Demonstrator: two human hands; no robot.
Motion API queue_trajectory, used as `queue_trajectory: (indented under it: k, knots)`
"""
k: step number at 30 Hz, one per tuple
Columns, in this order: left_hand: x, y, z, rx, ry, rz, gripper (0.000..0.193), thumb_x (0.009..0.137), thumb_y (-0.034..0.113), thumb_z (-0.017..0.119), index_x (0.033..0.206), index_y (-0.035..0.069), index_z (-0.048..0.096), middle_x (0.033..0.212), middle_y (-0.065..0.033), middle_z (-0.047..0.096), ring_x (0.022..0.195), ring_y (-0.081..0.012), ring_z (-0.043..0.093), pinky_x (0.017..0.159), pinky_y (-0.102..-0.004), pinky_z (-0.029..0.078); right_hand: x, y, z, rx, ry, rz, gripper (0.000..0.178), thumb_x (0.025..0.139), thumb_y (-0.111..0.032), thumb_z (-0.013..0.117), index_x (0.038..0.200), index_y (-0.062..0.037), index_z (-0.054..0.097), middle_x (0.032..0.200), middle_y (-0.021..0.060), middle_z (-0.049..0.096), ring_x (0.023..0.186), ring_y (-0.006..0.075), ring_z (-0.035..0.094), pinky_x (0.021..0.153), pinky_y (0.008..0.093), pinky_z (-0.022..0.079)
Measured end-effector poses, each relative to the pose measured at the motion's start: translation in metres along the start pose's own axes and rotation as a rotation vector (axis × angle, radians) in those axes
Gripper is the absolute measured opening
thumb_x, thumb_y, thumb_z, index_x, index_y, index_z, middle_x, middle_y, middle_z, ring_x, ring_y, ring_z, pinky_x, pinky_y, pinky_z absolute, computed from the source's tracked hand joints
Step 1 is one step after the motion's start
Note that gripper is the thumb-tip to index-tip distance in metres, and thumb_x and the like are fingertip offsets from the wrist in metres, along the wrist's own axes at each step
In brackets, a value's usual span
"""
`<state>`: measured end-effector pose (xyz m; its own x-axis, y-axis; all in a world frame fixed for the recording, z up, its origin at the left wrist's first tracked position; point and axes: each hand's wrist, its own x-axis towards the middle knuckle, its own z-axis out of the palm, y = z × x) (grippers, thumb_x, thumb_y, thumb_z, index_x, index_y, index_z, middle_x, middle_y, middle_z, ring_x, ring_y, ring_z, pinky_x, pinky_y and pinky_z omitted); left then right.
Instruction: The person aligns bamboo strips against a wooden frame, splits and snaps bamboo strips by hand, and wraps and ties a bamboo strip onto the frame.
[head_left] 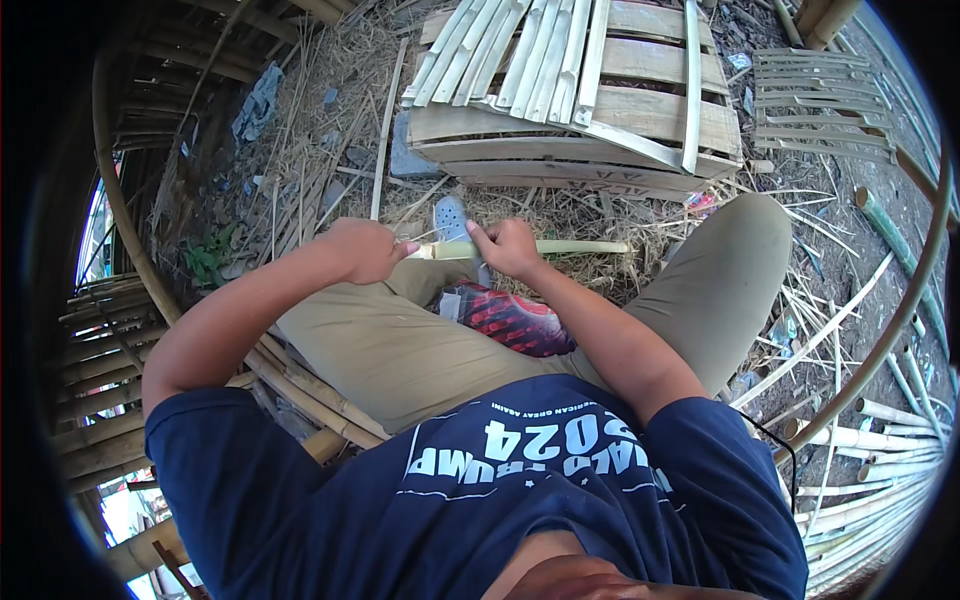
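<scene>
Left hand (362, 250): closed, knuckles up, forearm slanting in from the left, fingertips meeting the left end of the bamboo piece (580, 247); whether they grip that end cannot be told. Right hand (507, 247): wrapped around the same piece, gripping it, thumb pointing left, elbow bent. The bamboo piece is held roughly level before the near edge of the wooden crate (570, 155), its right end free.

Obstructions: the right hand covers part of the piece; the right forearm passes over a red-and-black cloth item (510, 322). A perforated grey shoe (451, 217) sits just behind the piece, off the crate's near left corner. A grey block (407, 150) stands at the crate's left edge; a slatted panel (820, 100) lies beyond its right edge.

Count: one bamboo piece, one crate, one shoe visible, one block, one panel. On the crate, roughly ten pale slats (520, 60) toward the left edge, one single slat (692, 85) near the right edge
</scene>
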<state>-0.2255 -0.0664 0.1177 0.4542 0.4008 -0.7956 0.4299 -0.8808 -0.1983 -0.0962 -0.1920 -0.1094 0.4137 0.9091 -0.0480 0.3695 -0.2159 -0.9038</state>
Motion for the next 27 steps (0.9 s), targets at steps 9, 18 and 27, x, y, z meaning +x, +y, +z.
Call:
queue_trajectory:
  k: [9, 18, 27]
  knots:
    - [0.016, 0.001, 0.016, -0.377, 0.125, -0.116, 0.07, 0.097, 0.058, 0.047, 0.086, -0.007, 0.071, 0.088, -0.0322, 0.068, 0.09, -0.047, 0.067, 0.086, -0.052, 0.051, 0.002, 0.007, -0.004, 0.044, 0.01, 0.003, 0.056, 0.09, -0.049, 0.06, 0.058, -0.0033, 0.07, 0.052, 0.0213, 0.057, 0.056, 0.0408, 0.062, 0.06, 0.0489, 0.051]
    - [0.003, 0.059, -0.075, 0.269, 0.492, -0.011, 0.055, 0.089, 0.055, 0.065, 0.081, 0.001, 0.071, 0.075, -0.0187, 0.069, 0.077, -0.0368, 0.07, 0.074, -0.0445, 0.054, 0.033, 0.019, -0.064, 0.172, 0.184, 0.076, 0.06, 0.09, -0.05, 0.061, 0.059, 0.0002, 0.068, 0.048, 0.0205, 0.053, 0.049, 0.0386, 0.058, 0.057, 0.0466, 0.047]
    - [0.002, 0.08, -0.132, 0.452, 0.463, 0.054, 0.057, 0.09, 0.057, 0.062, 0.081, 0.003, 0.073, 0.073, -0.0134, 0.07, 0.073, -0.0308, 0.071, 0.065, -0.0431, 0.055, 0.041, -0.014, -0.123, 0.18, 0.314, 0.106, 0.06, 0.098, -0.049, 0.053, 0.071, 0.0019, 0.067, 0.058, 0.0131, 0.059, 0.058, 0.0218, 0.059, 0.063, 0.0372, 0.047]
